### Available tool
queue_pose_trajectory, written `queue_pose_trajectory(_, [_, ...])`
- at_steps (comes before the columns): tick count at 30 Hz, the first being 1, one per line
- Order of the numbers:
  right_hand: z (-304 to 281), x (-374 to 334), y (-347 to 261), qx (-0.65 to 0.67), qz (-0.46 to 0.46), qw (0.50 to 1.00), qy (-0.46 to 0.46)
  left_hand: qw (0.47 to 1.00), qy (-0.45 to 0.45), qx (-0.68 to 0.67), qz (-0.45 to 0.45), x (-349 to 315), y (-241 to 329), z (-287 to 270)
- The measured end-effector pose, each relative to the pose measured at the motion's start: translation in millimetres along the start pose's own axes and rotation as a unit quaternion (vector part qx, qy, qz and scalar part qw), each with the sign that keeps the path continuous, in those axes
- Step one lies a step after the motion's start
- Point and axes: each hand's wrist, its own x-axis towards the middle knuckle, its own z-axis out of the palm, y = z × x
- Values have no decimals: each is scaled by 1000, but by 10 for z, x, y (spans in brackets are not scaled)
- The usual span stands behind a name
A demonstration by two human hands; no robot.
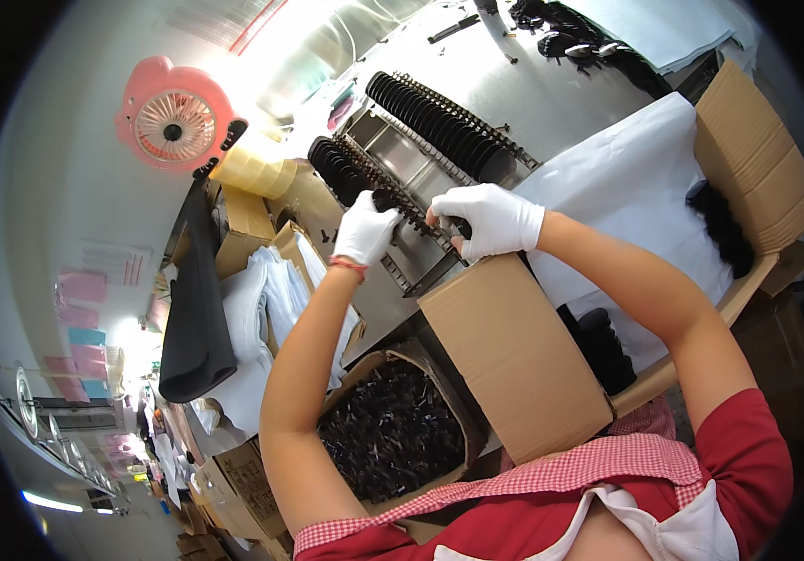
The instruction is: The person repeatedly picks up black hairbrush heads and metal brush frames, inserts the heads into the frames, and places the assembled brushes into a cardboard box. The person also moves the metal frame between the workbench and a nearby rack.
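A metal rack (397, 154) with rows of small pegs lies on the steel bench. Black round discs stand on edge along it, one row (439, 126) on the far right side and a shorter row (335, 166) on the left. My left hand (365, 229), in a white glove, is at the near end of the shorter row, fingers closed at a black disc (383, 199). White-gloved with bare fingertips, my right hand (494, 222) is bent round a small black piece (461, 227) near the rack's near end. The fingers hide most of that piece.
Below my hands sits a box of black pieces (393, 425), beside a cardboard flap (514, 355). On the right, an open carton (762, 168) holds white sheeting (622, 178) and black stacks (725, 229). A pink fan (178, 117) and tape rolls (252, 166) stand at the left.
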Motion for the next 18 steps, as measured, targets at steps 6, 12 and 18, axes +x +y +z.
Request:
queue_pose_trajectory(6, [90, 2, 34, 8, 16, 994, 107, 961, -1, 263, -82, -118, 448, -386])
queue_pose_trajectory(12, [187, 188, -548, 39, -43, 990, 132, 989, 15, 1, 147, -666, 321, -265])
queue_pose_trajectory(18, [34, 78, -298, 25, 55, 987, 147, 952, -203, -218, 64, -712, 627, -647])
